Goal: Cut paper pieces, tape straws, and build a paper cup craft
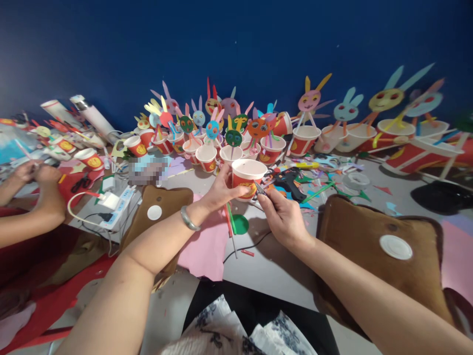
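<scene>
With our left hand (220, 188) we hold the cup (249, 172) upright, at twelve o'clock from us. Our right hand (284, 217) grips a pointed tool (260, 188) at the cup's four o'clock; a glue gun (291, 182) lies at three.

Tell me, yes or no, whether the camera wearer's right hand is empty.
No, the right hand holds a metal-tipped tool beside the red-and-white cup.

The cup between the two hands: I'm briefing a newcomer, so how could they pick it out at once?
Below the blue wall, a grey table holds many red-and-white cups, several with paper rabbits. Front and centre is the cup. Unlike its neighbours just behind, it is gripped by the left hand, with a pointed tool in the right hand at its side.
</scene>
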`<action>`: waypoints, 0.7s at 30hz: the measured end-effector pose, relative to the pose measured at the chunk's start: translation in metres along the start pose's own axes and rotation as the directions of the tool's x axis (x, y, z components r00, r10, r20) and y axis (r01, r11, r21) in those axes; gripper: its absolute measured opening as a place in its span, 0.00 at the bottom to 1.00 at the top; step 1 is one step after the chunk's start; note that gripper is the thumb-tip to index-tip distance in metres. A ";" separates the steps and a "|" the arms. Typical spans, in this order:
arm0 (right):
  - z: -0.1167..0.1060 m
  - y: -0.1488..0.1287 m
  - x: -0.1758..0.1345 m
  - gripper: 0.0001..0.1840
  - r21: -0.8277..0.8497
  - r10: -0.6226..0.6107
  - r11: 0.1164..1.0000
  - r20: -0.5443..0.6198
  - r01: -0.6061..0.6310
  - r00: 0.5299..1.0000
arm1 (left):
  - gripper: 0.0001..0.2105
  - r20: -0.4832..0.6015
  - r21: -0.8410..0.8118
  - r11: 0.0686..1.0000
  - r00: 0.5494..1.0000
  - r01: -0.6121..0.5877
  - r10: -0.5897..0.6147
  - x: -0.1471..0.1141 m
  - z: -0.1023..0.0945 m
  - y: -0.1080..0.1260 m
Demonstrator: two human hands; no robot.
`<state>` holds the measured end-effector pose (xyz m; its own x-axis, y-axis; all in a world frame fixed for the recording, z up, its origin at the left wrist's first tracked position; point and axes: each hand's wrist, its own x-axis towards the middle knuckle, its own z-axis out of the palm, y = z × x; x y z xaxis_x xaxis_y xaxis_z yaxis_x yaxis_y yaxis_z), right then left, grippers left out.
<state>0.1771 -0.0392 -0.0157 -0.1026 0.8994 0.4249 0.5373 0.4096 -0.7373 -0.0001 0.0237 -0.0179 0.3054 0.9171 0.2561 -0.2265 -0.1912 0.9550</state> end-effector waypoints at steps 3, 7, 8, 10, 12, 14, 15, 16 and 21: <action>0.000 -0.001 0.000 0.22 -0.005 0.000 1.000 0.006 0.000 1.000 | 0.29 0.002 -0.002 1.000 1.000 0.011 -0.011 0.000 -0.001 0.000; -0.001 -0.002 0.000 0.22 -0.015 -0.005 1.000 0.005 0.006 1.000 | 0.29 0.022 0.008 1.000 1.000 -0.007 0.007 0.001 -0.002 -0.001; -0.001 -0.003 0.000 0.22 -0.018 -0.007 1.000 0.005 0.007 1.000 | 0.29 0.027 0.011 1.000 1.000 -0.012 0.012 0.001 -0.003 -0.001; -0.001 -0.002 0.001 0.21 -0.022 -0.006 1.000 0.008 0.007 1.000 | 0.29 0.037 0.010 1.000 0.999 -0.012 0.011 0.001 -0.002 0.000; -0.001 -0.002 0.001 0.21 -0.024 -0.007 1.000 0.008 0.007 1.000 | 0.30 0.055 -0.009 1.000 0.998 0.004 -0.004 0.000 -0.002 0.001; -0.001 -0.002 0.001 0.21 -0.027 -0.008 1.000 0.003 0.009 1.000 | 0.32 0.080 -0.040 0.999 0.996 0.031 -0.028 -0.002 -0.001 0.003; -0.001 -0.002 0.001 0.21 -0.028 -0.009 1.000 0.003 0.009 1.000 | 0.33 0.090 -0.052 0.998 0.995 0.043 -0.038 -0.002 0.000 0.004; -0.001 -0.002 0.001 0.21 -0.028 -0.008 1.000 0.003 0.008 1.000 | 0.33 0.096 -0.060 0.997 0.994 0.052 -0.046 -0.003 0.000 0.005; 0.000 -0.001 0.001 0.21 -0.023 -0.003 1.000 0.007 0.003 1.000 | 0.32 0.068 -0.056 0.997 0.997 0.046 -0.042 -0.002 0.002 0.006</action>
<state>0.1764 -0.0390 -0.0142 -0.1101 0.8993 0.4232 0.5559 0.4087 -0.7238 -0.0007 0.0197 -0.0124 0.3765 0.8986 0.2255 -0.2634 -0.1295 0.9559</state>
